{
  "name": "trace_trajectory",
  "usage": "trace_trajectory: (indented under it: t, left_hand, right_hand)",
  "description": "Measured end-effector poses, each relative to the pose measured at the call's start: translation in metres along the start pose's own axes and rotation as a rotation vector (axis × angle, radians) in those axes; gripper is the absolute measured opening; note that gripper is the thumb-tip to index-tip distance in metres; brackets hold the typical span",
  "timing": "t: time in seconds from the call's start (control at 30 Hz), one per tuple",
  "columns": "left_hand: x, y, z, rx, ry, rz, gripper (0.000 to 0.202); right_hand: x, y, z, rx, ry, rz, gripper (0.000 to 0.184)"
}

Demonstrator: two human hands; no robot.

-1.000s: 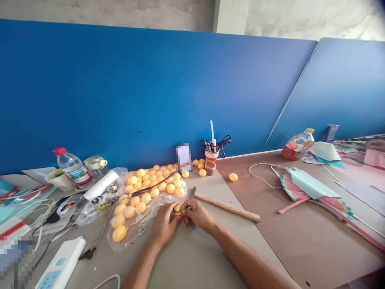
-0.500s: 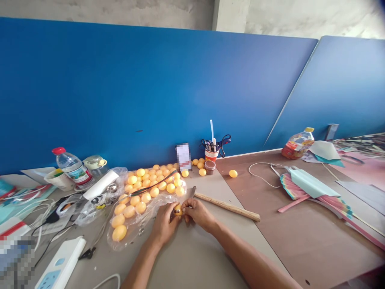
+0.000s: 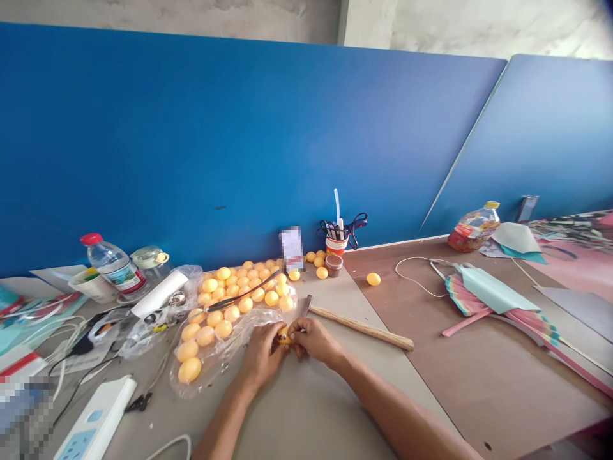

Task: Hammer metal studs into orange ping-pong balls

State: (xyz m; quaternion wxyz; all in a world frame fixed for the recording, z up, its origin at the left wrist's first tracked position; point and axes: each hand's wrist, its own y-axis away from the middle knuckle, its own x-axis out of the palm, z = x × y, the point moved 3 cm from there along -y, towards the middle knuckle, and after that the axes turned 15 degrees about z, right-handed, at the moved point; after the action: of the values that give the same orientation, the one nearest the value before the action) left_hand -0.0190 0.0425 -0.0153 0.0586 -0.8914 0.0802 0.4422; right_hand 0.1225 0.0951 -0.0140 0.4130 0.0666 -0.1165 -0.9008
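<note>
Where yellow ball (image 3: 283, 335) is held, grey desk (image 3: 306, 415), blue partition (image 3: 230, 140), concrete wall (image 3: 191, 11).

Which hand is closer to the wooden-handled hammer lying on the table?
Right. The right hand lies just beside the hammer, near its head; the left hand sits farther off, beyond the small orange ball both hands pinch.

Left hand (image 3: 261, 358), right hand (image 3: 313, 342): two. Held ball (image 3: 283, 335) one. Hammer (image 3: 359, 327) one. Water bottle (image 3: 112, 268) one.
</note>
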Motion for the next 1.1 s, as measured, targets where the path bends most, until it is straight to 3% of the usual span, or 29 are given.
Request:
trace_trajectory:
  t: [1.1]
  left_hand:
    - [0.0012,-0.0008,-0.0016,0.006,-0.003,-0.006,0.031]
  right_hand:
    - [0.0005,0.0015,-0.0013,0.001,0.062,-0.046,0.014]
